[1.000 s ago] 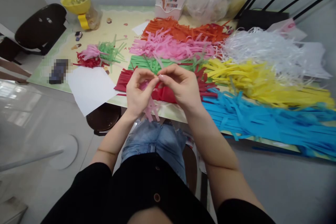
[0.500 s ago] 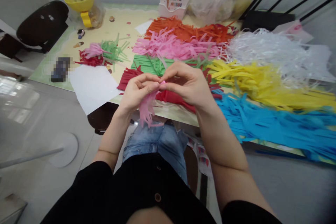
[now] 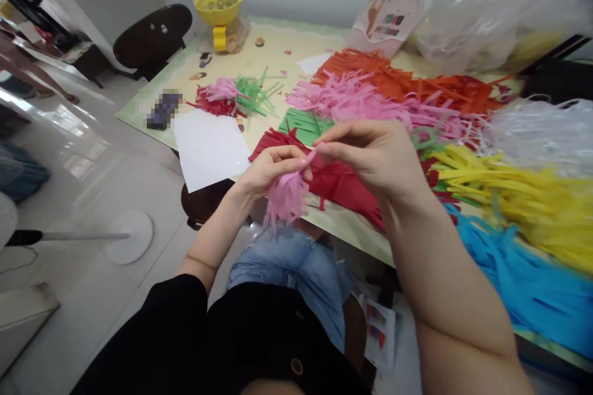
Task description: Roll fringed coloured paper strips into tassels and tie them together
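A pink tissue-paper tassel (image 3: pixel 286 196) hangs from my hands over the table's front edge, its fringe strips dangling down. My left hand (image 3: pixel 277 170) is closed around it just above the fringe. The narrow twisted top end is pinched between the thumb and forefinger of my right hand (image 3: pixel 356 143). Right behind my hands lie red fringed paper (image 3: pixel 343 188) and green fringed paper (image 3: pixel 303 125). A small pile of finished-looking pink tassel (image 3: pixel 225 89), red and green tassels sits farther left.
Pink (image 3: pixel 361 95), orange (image 3: pixel 393 74), yellow (image 3: pixel 509 191), blue (image 3: pixel 514 278) and white fringed paper (image 3: pixel 546 129) cover the table's right side. A white sheet (image 3: pixel 208 151) overhangs the front edge. A yellow bowl (image 3: pixel 218 9) and a pink-white container (image 3: pixel 389 18) stand at the back.
The view has swung left. My right hand has drawn away from my left, and the pink twisted end now shows stretched between them.
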Tool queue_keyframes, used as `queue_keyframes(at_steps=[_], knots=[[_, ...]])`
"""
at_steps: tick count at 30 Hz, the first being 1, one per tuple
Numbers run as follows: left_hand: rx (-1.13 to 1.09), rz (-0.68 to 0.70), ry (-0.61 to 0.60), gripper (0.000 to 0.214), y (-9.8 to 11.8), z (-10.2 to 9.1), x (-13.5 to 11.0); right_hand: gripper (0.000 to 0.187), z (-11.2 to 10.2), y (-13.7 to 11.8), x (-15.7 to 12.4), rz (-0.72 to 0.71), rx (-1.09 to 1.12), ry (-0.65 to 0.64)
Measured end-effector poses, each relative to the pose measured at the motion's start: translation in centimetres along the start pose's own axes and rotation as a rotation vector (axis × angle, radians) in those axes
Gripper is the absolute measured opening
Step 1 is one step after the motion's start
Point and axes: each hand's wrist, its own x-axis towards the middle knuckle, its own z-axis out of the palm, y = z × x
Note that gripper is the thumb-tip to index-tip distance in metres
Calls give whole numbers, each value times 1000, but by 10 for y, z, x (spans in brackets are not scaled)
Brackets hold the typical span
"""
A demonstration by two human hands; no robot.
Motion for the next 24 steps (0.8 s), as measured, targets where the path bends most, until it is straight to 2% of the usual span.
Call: queue_keyframes(at_steps=[5,8,10,12,15,17,19,21,22,24], knots=[[168,138,65,52,10,-26,3,33,20,23,26,-59,12,106],[423,253,120,50,21,-68,19,35,27,39,44,-58,63,146],[619,298,280,47,30,-113,24,32,28,44,59,-23,73,135],[828,296,587,34,41,-168,19,25,29,43,79,-24,61,144],[1077,205,1109,31,55,-246,-15,19,30,40,117,-188,26,300],[1099,82,1368,40,62,-287,-43,20,32,43,147,-325,9,431],[1053,-31,1481,46,66,-317,-66,20,37,55,177,-372,-42,513],[1001,-107,1482,50,69,-339,-78,16,43,73,201,-266,-213,499],[981,-134,1467,51,70,-348,-80,18,46,83,209,-169,-348,429],[946,-186,1443,54,70,-362,-78,29,53,103,218,26,-606,205]])
